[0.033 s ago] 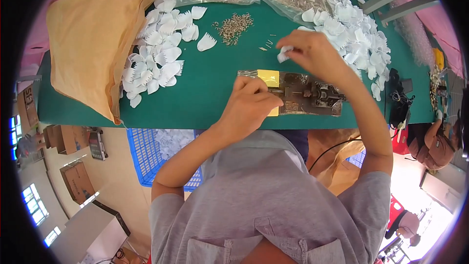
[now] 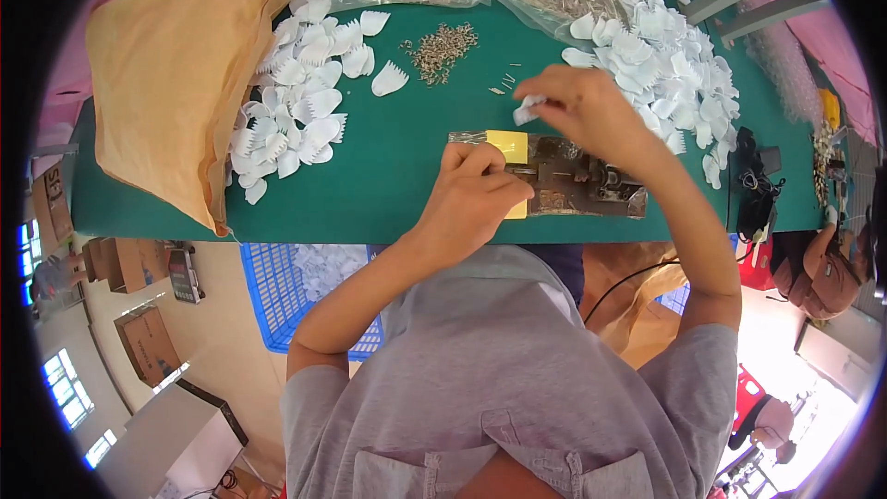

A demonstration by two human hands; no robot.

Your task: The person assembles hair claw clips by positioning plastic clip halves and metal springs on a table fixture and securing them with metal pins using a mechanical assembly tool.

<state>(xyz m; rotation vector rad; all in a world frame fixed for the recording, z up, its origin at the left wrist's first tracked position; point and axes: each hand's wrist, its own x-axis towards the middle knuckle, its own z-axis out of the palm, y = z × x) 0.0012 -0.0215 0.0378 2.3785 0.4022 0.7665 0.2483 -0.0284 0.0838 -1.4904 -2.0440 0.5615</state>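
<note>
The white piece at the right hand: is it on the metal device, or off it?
Off it. The right hand pinches the white piece beyond the metal device, with green tabletop showing between them.

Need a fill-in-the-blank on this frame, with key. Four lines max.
1. The right hand holds a small ____ piece.
2. The left hand is at the metal fixture, next to a ____ patch.
3. The tan sack lies to the ____ of the heap of small metal parts.
4. The plastic basket below the table edge is ____.

Missing words: white; yellow; left; blue.
</note>
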